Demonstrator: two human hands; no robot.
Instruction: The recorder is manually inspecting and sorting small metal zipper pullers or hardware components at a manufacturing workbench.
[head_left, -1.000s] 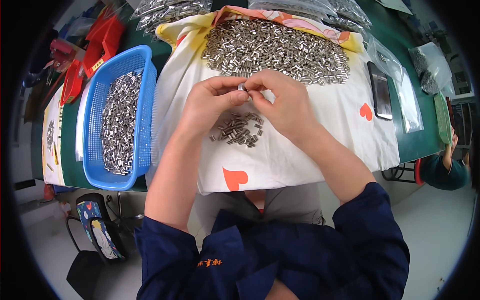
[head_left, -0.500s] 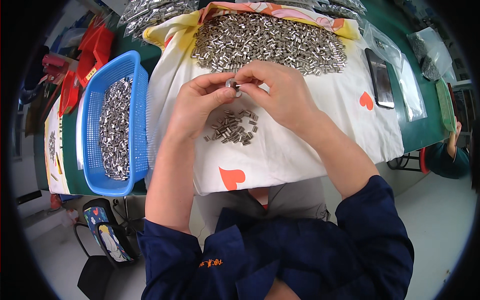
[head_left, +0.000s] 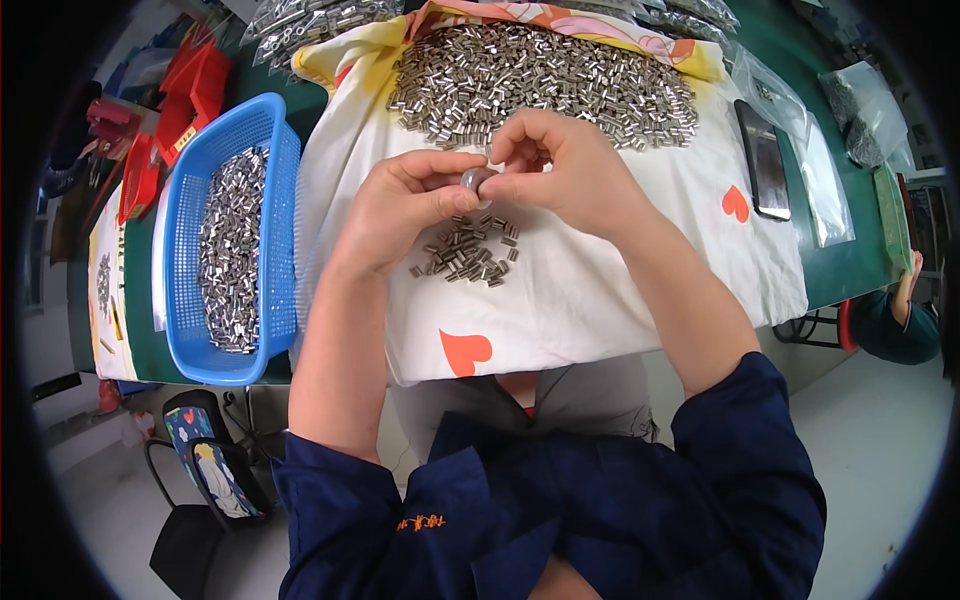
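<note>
Between my two hands is a small round grey metal piece (head_left: 476, 179), over the middle of the white cloth (head_left: 600, 310). The thumb and fingers of my left hand (head_left: 395, 208) pinch it from the left. My right hand (head_left: 568, 178) meets it from the other side, thumb against the piece and fingers curled inward; anything in that pinch is hidden. Just below the hands lies a small pile of short metal cylinders (head_left: 466, 255). A large heap of similar metal cylinders (head_left: 545, 85) spreads across the far part of the cloth.
At left stands a blue plastic basket (head_left: 278, 240) holding many metal cylinders. Red bins (head_left: 195, 95) sit beyond it. A phone (head_left: 763, 165) and clear plastic bags (head_left: 828, 190) lie at right. Bagged metal parts (head_left: 320, 30) line the far edge. Another person's sleeve (head_left: 888, 322) shows far right.
My right hand's fingers have curled and shifted against the round piece. The thin pin-like bit seen at the right fingertips earlier no longer shows. The left hand keeps its pinch.
</note>
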